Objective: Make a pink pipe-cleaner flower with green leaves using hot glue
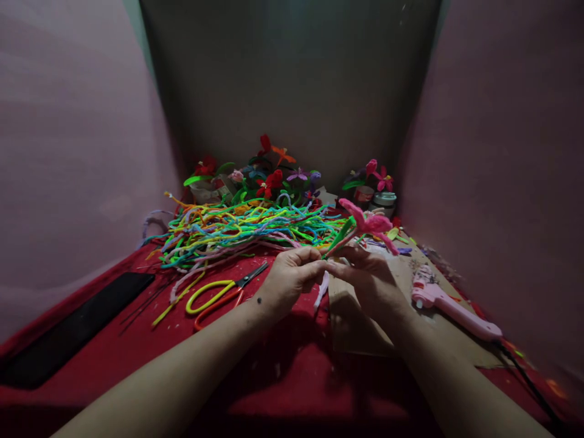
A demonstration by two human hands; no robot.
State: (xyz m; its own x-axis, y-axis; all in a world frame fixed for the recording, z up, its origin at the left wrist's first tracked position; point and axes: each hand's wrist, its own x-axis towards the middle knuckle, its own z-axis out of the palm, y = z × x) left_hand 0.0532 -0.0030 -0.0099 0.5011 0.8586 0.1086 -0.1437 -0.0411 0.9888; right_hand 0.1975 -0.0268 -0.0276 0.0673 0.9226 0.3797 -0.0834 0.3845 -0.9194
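A pink fuzzy flower [370, 225] with a green leaf [342, 236] and a pinkish stem is held up over the middle of the table. The fingers of my left hand [294, 277] pinch the lower end of its stem, where a bit of green shows. My right hand [371, 280] is closed on the same stem from the right, just below the petals. The fingertips of both hands nearly meet there. A pale pink strip [322, 292] hangs or lies just beneath my hands; which of the two cannot be told.
Yellow-and-orange scissors [212, 296] lie left of my hands, with a black flat object [77, 328] farther left. Colourful fuzzy stems [246, 225] pile up behind. A pink glue gun [456, 309] rests on cardboard [360, 322] at the right. Finished flowers [269, 182] stand at the back.
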